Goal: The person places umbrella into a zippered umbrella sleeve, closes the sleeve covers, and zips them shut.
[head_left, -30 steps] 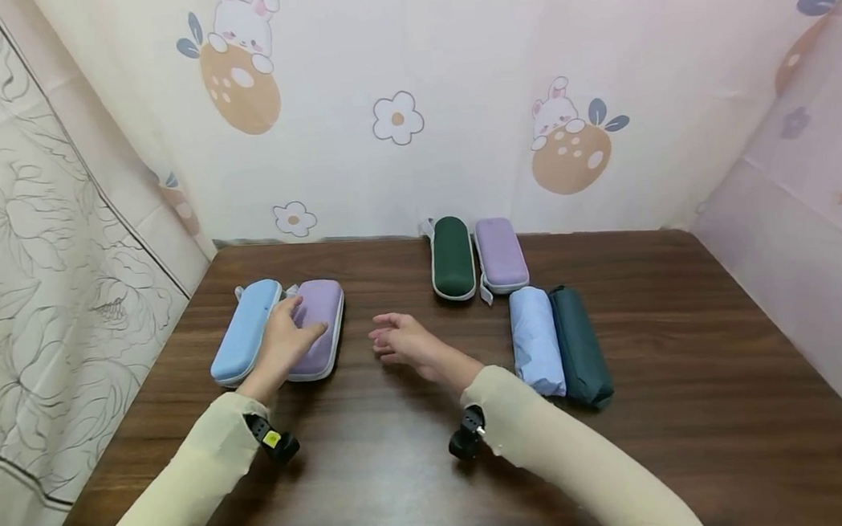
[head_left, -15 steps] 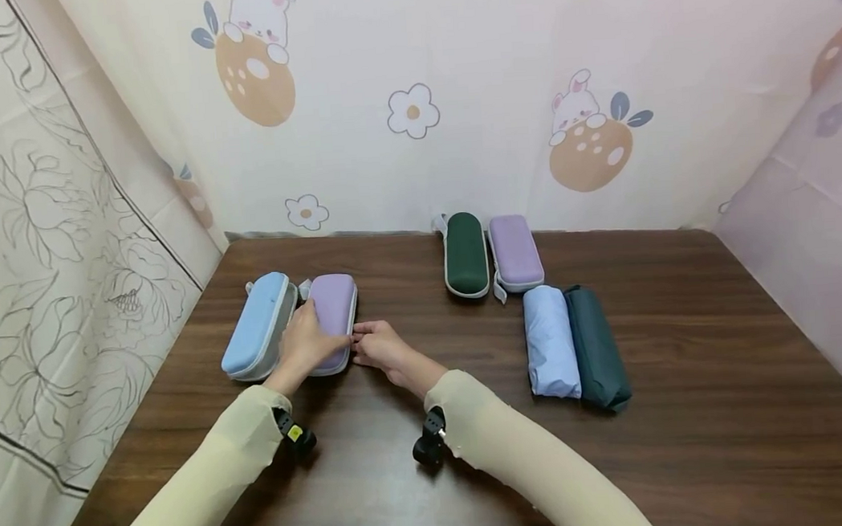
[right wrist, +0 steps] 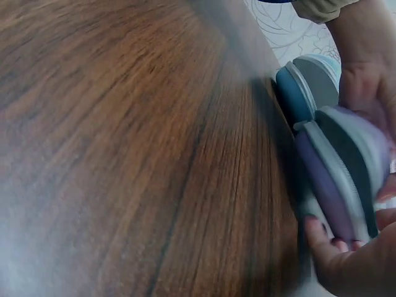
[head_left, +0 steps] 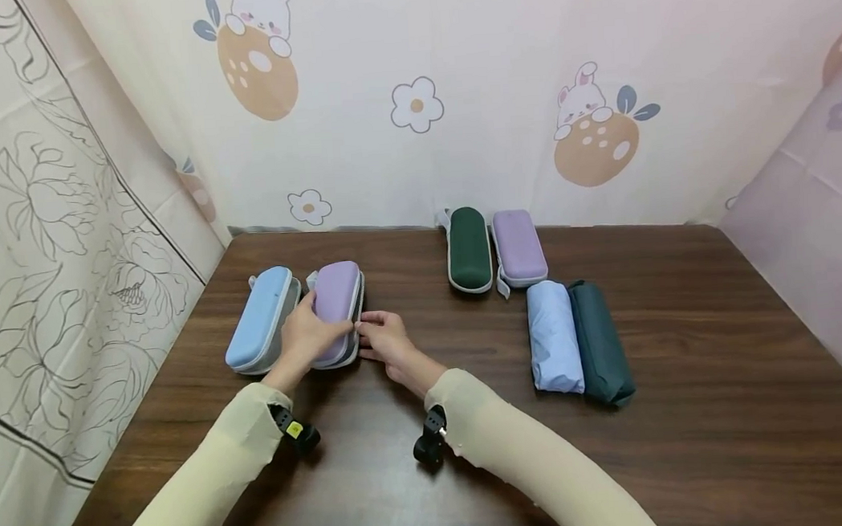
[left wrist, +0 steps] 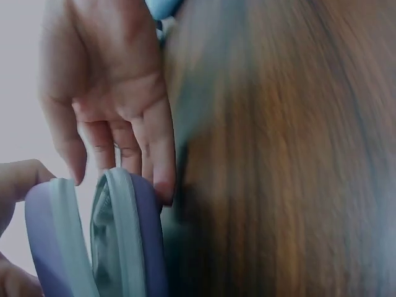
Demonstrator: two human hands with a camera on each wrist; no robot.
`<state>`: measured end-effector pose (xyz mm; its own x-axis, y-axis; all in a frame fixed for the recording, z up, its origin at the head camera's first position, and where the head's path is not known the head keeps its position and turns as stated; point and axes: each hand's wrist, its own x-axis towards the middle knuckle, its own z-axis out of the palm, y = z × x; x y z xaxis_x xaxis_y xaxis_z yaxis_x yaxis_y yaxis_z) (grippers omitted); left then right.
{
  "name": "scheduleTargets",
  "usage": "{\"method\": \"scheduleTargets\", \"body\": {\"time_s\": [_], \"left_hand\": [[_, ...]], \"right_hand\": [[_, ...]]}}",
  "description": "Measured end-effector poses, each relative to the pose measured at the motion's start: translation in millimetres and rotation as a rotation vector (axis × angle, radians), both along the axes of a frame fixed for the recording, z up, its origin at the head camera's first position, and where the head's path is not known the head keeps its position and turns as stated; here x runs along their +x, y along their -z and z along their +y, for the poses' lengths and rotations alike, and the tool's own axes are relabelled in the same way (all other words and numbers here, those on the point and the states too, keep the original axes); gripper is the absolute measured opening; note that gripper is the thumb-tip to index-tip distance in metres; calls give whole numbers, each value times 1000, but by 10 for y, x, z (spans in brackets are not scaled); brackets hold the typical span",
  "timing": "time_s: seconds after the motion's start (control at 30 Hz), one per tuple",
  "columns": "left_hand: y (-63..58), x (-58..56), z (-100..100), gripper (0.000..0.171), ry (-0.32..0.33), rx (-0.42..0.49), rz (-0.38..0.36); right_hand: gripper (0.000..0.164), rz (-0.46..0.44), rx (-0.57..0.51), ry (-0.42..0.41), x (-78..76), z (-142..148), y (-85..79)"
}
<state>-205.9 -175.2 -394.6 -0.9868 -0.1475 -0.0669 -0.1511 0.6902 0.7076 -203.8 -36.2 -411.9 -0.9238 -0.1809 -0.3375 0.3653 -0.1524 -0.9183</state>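
Observation:
A purple zip case (head_left: 337, 291) lies on the left of the table with its two shells parted along the zip. My left hand (head_left: 304, 334) holds it from the near left, thumb across its front part. At its right edge, the fingers of my right hand (head_left: 391, 347) grip the rim. In the left wrist view the case (left wrist: 133, 241) shows a grey lining between its shells. From the right wrist, the purple case (right wrist: 328, 179) appears with a hand on either side. A light blue zip case (head_left: 259, 317), also partly unzipped, lies left of my left hand.
At the back stand a dark green zip case (head_left: 469, 252) and a second purple zip case (head_left: 520, 247). Nearer, on the right, lie a light blue folded bundle (head_left: 554, 337) and a dark green one (head_left: 601, 342) side by side. A patterned curtain (head_left: 357, 170) hangs behind the table.
My right hand has come left to the purple case's edge. My left hand has shifted over that case, and its shells have parted. The head view has shifted slightly.

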Motion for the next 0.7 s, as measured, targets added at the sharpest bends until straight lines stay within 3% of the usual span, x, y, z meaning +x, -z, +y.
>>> {"method": "scheduleTargets", "body": {"time_s": [0.17,0.4,0.57,0.7], "left_hand": [[-111,38,75,85,-14,234,19],[-307,83,186,75,-1,656,45],[-390,132,303,69,34,940,-16],[-364,154,411,65,60,1121,-65]], "right_hand": [[24,27,-66,92,-13,116,-36],[35,46,-91,97,-18,450,-187],[41,63,-88,85,47,740,-321],[45,64,-75,75,110,975,-400]]}}
